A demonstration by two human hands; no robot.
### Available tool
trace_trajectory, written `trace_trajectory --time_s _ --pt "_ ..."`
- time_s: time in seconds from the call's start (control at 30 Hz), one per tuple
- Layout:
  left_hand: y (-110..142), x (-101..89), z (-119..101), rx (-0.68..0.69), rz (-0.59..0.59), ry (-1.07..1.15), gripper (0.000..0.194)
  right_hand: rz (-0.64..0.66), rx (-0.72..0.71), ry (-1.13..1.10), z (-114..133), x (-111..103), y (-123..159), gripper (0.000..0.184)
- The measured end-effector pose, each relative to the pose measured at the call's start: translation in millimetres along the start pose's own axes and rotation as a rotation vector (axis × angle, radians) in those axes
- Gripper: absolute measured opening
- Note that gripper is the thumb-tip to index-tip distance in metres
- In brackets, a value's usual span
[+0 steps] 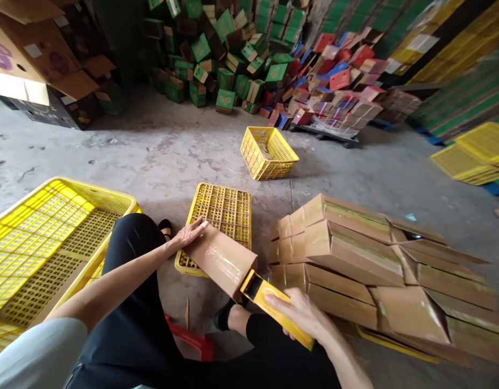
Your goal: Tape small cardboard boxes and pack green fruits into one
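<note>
A brown cardboard box [219, 258] lies tilted over an upturned yellow crate [229, 208], with clear tape along its top. My left hand [189, 233] rests flat on the box's far end, fingers stretched out. My right hand [304, 316] grips a yellow tape dispenser [269, 302], whose head touches the near end of the box. I sit with black-trousered knees either side of the box.
Several folded brown boxes [355, 254] are stacked at my right. A large yellow crate [51, 237] stands at my left, a small yellow basket [268, 153] on the concrete floor ahead. Heaps of green and red boxes [274, 59] fill the back.
</note>
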State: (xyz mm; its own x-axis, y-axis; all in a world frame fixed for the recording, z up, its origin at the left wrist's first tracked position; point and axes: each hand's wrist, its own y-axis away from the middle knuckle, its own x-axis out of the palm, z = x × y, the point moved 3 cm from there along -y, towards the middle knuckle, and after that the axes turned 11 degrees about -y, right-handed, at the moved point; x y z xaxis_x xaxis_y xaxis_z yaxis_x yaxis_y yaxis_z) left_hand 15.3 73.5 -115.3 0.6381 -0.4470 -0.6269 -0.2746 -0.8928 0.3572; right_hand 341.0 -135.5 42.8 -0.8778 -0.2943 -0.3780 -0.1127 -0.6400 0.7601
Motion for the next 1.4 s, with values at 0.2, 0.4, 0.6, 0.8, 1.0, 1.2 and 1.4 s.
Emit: trace_trajectory --time_s 0.2,0.4,0.6,0.8,1.0,1.2,1.4 --pt "27 61.3 1 -0.049 0.159 0.218 0.092 0.009 0.072 0.115 55 -33 51 0.055" --pt "50 42.2 -25 0.206 0.055 0.204 0.09 0.115 0.05 0.103 90 -9 31 0.056" --pt "97 -43.1 -65 0.939 0.039 0.04 0.068 0.166 -0.067 0.105 120 14 6 0.058" --pt "109 -51.3 -68 1.232 0.068 -0.307 0.081 0.167 -0.055 0.093 126 14 3 0.059" --pt "91 -29.9 -60 1.243 0.019 -0.396 0.076 0.15 -0.042 -0.001 110 18 12 0.062" --pt "91 -22.1 -53 1.243 -0.002 -0.413 0.069 0.122 0.014 -0.063 76 24 11 0.062" --pt "95 -30.9 -42 1.166 -0.012 -0.424 0.067 0.101 -0.029 -0.116 54 28 19 0.067"
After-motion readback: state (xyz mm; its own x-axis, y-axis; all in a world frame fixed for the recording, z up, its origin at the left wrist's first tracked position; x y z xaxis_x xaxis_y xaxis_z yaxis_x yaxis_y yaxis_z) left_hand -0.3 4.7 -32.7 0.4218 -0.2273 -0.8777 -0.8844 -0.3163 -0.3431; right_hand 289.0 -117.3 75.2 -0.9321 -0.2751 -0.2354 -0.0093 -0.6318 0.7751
